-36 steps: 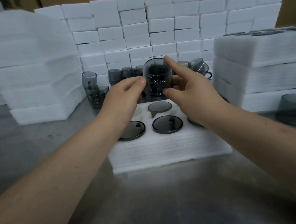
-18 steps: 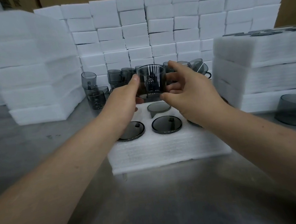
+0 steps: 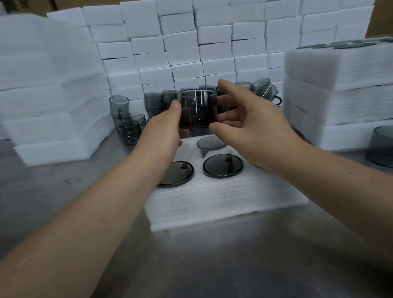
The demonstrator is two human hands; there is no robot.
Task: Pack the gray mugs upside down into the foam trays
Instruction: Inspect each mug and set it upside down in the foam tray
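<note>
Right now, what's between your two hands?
One gray mug, held by the left hand and right hand above the foam tray, in the head view.

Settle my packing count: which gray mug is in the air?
The mug held between left hand and right hand above the foam tray; the others sit in foam or on the table.

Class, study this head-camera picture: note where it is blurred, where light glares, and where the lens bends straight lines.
Head view: right foam stack smeared, its near corner bulging from the wide lens; left foam stack soft too; white glare streaks cross the held mug; steel table shows dull sheen.
</note>
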